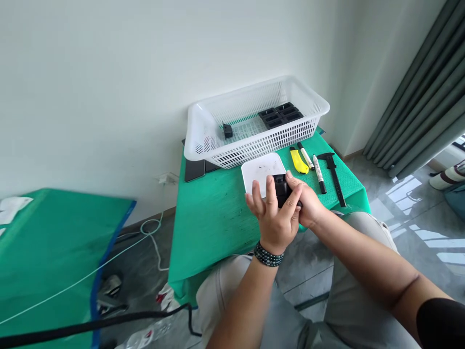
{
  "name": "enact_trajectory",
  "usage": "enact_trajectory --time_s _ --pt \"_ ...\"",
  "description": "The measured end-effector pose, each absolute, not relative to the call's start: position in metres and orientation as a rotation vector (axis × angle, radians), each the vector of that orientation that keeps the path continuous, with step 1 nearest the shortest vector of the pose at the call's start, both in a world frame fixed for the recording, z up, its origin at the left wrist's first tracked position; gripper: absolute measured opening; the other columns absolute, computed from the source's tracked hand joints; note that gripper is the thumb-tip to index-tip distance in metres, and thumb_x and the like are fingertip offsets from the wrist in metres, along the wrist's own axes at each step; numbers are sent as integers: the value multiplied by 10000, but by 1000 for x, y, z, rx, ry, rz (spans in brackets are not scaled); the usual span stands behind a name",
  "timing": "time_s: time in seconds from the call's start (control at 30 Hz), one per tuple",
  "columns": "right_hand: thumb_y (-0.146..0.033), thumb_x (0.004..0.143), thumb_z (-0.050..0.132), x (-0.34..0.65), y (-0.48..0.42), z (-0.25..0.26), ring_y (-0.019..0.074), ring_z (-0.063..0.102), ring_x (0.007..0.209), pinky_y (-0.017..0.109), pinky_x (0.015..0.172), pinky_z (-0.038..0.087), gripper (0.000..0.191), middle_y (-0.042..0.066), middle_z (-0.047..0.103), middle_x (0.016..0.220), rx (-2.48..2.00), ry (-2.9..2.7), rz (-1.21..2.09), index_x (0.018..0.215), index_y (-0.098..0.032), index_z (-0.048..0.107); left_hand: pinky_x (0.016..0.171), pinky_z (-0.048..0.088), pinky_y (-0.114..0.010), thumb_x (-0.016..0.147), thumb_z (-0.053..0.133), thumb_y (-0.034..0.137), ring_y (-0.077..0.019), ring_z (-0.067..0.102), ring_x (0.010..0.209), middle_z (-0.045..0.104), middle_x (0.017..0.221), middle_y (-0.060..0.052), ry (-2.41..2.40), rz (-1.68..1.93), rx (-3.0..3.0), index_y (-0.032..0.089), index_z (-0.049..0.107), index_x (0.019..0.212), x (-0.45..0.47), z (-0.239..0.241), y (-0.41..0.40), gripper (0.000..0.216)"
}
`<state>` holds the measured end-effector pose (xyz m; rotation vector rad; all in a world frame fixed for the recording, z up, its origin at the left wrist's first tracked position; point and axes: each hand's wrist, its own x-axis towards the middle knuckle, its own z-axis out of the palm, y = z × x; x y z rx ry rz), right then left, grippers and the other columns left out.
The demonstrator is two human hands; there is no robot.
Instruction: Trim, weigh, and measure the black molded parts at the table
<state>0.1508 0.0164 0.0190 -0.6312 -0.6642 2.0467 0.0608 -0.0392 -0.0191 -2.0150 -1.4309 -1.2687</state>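
Observation:
My right hand [308,202] is closed around a small black plastic part [280,184], held above the front of the green-covered table. The part has a boxy, recessed shape; much of it is hidden behind my fingers. My left hand [275,220], with a beaded bracelet on its wrist, lies over the near side of the part with its fingers spread and stretched out. Just behind the part is a shallow white tray [254,169] with dark specks in it. Inside the white plastic basket [250,145] sit several similar black parts [281,116] grouped at the right, and a single one [227,130] at the left.
Right of the tray lie a yellow utility knife [299,161], two markers [318,173] and a black caliper [334,179]. A dark phone-like slab [195,169] is partly under the basket. Cables [150,232] trail over the floor at left; a grey curtain [410,97] hangs at right.

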Motion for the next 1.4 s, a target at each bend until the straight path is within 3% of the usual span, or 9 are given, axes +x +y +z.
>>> enact_trajectory --time_s 0.13,0.27,0.47,0.63,0.73,1.0,1.17,1.27,1.4 --pt "-852 832 584 149 5 17 246 679 948 397 900 575 600 34 697 787 -710 -1026 1722 791 -260 676 1224 337 -643 1050 494 303 -395 383 1535 370 1664 -165 -1562 -1236 -2101 300 534 1541 50 -8 -38 493" --pt "-918 890 304 147 -6 14 189 549 654 346 638 475 756 20 556 633 -733 -1391 1476 672 -240 557 1037 556 -434 1072 466 355 -271 614 1295 569 1403 -189 -1632 -1479 -2075 213 549 1513 51 1 -37 471" --pt "-823 964 317 141 -16 20 141 439 594 302 594 314 688 7 520 626 -820 -1609 1130 654 -227 465 838 579 -343 1067 403 523 -203 704 918 729 972 -110 -1759 -2005 -1809 165 726 1065 49 13 -28 482" --pt "-883 857 473 134 -15 19 106 338 496 271 504 284 716 -35 393 512 -685 -1371 1528 557 -236 407 568 541 -292 938 571 623 -158 610 530 590 577 2 -2152 -2655 -1356 198 585 770 8 17 -6 457" --pt "-845 783 621 131 -7 15 110 395 495 260 494 363 662 -41 441 522 -712 -993 1737 587 -230 476 676 615 -371 943 550 604 -188 693 633 684 698 -26 -1815 -2778 -1224 196 619 857 -2 17 -3 423" --pt "-490 780 717 140 8 8 181 588 722 292 658 503 283 -13 604 675 -768 -707 1803 720 -251 578 1197 457 -523 1081 357 353 -265 588 1389 653 1448 -135 -1600 -1672 -2279 181 735 1187 64 15 -24 428" --pt "-721 710 766 143 -10 13 95 320 514 254 476 287 581 -63 403 539 -748 -930 1851 591 -233 475 876 621 -368 1064 414 444 -212 754 937 780 946 -95 -1942 -2155 -2043 181 722 947 48 17 -13 421" --pt "-791 722 740 151 -25 17 78 288 467 249 458 253 655 -67 380 505 -547 -1106 2072 543 -229 454 423 436 -254 1015 475 430 -134 525 444 555 555 11 -2359 -2375 -1444 199 602 790 6 14 2 347" --pt "-716 705 817 162 -18 19 67 341 450 227 465 284 615 -70 429 496 -488 -1059 2148 545 -200 522 424 363 -233 1009 439 388 -108 455 486 449 648 23 -2076 -2396 -769 207 542 845 -49 10 7 265"
